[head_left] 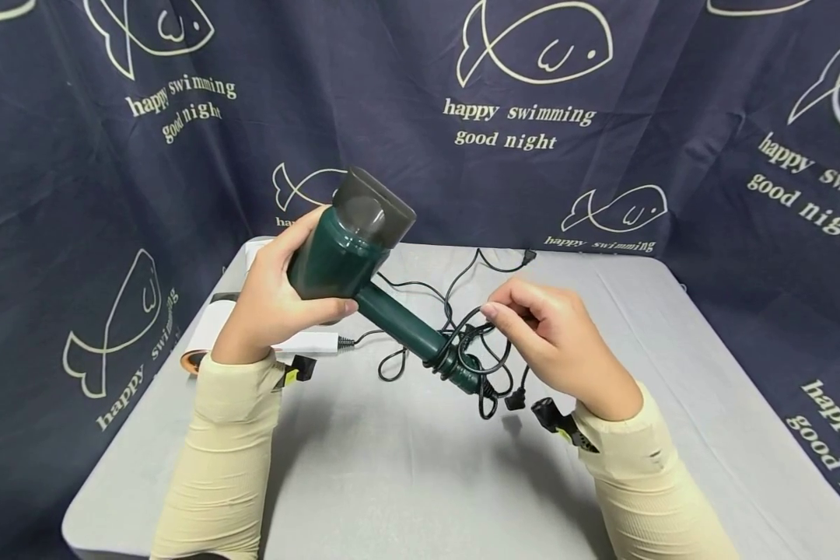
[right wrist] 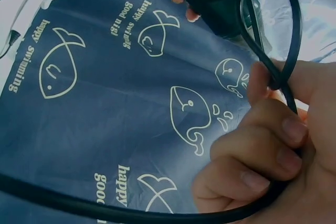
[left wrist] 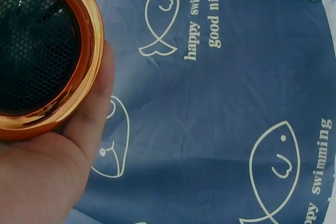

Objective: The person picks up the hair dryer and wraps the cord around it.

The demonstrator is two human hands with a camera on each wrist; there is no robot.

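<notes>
A dark green hair dryer with a smoky nozzle is held above the table, its handle slanting down to the right. My left hand grips it round the barrel. In the left wrist view its copper-rimmed mesh intake shows beside the palm. The black power cord is looped round the lower handle and hangs in loose coils. Between thumb and curled fingers, my right hand pinches one loop of that cord. The right wrist view shows the cord crossing itself at the fingertips. A black plug dangles below.
Behind the left hand lies a second, white appliance with a copper-coloured rim. A white handle leads into another black cord, which runs to a plug near the back edge. A dark blue printed curtain surrounds the grey table.
</notes>
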